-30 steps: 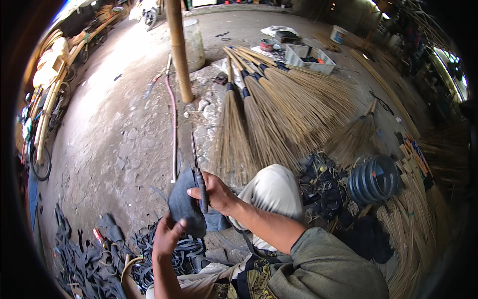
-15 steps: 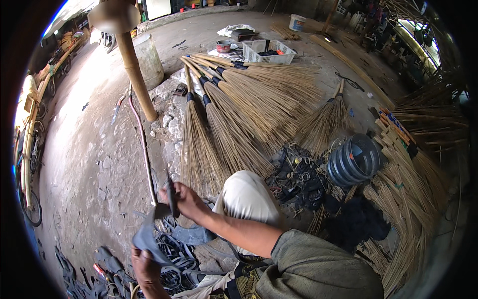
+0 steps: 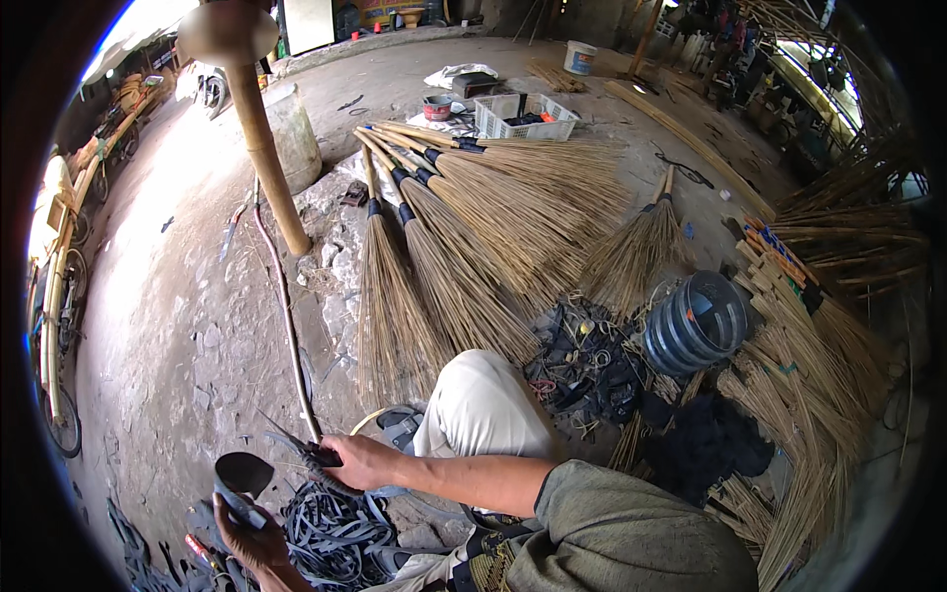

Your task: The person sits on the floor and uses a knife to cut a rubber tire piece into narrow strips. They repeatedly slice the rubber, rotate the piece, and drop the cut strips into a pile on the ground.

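My left hand (image 3: 252, 541), low on the left, grips a curled piece of dark rubber sheet (image 3: 244, 476) that bends upward above the fingers. To its right, my right hand (image 3: 360, 462) is closed round dark-handled scissors (image 3: 306, 452), their pointed end toward the upper left and apart from the rubber. Part of the handles is hidden by the fingers. Just below the right hand lies a tangled heap of thin black rubber strips (image 3: 335, 538). A grey piece of rubber (image 3: 400, 426) rests on the ground beside my knee.
Several stick brooms (image 3: 493, 217) fan out ahead, with another broom (image 3: 646, 237) to their right. A dark ribbed bucket (image 3: 695, 321) stands among scraps and broom sticks at right. A bamboo post (image 3: 266, 158), a pole (image 3: 281, 296) and a white crate (image 3: 528, 116) lie beyond.
My left hand has moved left and down with the rubber piece, which now curls. My right hand has lowered the scissors and tilted them toward the left, apart from the rubber.
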Demonstrator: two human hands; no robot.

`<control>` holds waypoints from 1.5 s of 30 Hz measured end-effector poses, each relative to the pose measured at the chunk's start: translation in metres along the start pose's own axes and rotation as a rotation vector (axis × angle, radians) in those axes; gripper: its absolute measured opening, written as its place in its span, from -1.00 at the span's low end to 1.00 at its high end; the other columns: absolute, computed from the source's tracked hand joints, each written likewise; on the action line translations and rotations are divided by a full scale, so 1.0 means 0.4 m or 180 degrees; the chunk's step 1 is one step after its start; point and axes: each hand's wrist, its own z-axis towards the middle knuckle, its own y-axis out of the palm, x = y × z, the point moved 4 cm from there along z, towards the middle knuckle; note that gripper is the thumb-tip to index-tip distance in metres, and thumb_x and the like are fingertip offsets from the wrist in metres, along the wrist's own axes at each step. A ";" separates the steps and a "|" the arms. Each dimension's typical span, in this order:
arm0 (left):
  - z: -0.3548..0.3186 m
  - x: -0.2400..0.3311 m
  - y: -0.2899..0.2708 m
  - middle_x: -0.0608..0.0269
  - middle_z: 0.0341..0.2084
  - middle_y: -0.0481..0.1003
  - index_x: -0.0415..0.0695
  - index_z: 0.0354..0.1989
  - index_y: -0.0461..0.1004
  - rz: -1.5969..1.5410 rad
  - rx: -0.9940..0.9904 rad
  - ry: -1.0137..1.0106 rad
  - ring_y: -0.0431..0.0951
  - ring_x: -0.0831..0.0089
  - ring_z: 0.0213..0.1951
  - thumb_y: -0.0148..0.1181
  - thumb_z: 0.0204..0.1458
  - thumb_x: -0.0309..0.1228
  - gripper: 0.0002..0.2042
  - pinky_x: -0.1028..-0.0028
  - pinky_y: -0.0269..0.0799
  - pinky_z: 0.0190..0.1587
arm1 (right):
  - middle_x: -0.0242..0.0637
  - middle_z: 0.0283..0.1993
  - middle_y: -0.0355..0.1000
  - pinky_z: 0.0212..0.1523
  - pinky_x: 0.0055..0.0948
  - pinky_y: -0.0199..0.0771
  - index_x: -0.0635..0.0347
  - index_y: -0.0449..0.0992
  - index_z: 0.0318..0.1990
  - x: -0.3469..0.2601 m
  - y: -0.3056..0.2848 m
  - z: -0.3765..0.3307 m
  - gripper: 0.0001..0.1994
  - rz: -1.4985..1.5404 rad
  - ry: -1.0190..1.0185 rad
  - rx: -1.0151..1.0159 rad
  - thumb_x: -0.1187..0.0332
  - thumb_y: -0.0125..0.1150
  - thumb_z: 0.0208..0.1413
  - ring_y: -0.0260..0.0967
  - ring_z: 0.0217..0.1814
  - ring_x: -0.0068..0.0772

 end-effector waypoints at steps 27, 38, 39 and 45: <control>0.079 0.077 -0.017 0.11 -0.07 0.61 -0.27 0.00 0.57 0.0782 0.0096 0.0205 0.63 0.38 -0.02 0.33 0.18 -0.40 -0.72 0.50 0.65 -0.01 | -0.18 -0.22 0.54 -0.16 -0.42 0.43 0.38 0.38 0.06 -0.225 0.000 -0.087 -0.49 0.1066 -0.0390 -0.0613 0.10 0.36 0.23 0.43 -0.18 -0.52; 0.059 0.080 -0.030 0.06 -0.03 0.58 -0.31 0.07 0.52 0.0831 0.0224 0.0368 0.62 0.31 0.01 0.24 0.25 -0.36 -0.68 0.46 0.62 0.04 | 0.01 -0.17 0.56 -0.11 -0.23 0.51 0.35 0.43 0.05 -0.358 -0.107 -0.073 -0.56 0.0088 -0.0915 -0.0563 0.18 0.35 0.19 0.57 -0.14 -0.13; 0.067 0.081 -0.034 0.07 -0.03 0.58 -0.30 0.07 0.51 0.0781 0.0206 0.0345 0.61 0.32 0.02 0.24 0.25 -0.36 -0.68 0.46 0.60 0.04 | 0.05 -0.17 0.56 -0.09 -0.20 0.51 0.35 0.44 0.04 -0.360 -0.111 -0.058 -0.55 -0.0066 -0.0994 -0.0522 0.16 0.35 0.18 0.58 -0.13 -0.05; 0.089 0.079 -0.039 0.15 -0.03 0.58 -0.25 0.07 0.52 0.0902 0.0123 0.0150 0.62 0.38 -0.02 0.28 0.23 -0.32 -0.67 0.50 0.59 -0.02 | 0.14 -0.22 0.55 -0.10 -0.12 0.47 0.40 0.51 -0.17 -0.304 -0.076 0.046 -0.59 0.0052 -0.0561 -0.0532 0.11 0.29 0.16 0.55 -0.13 0.08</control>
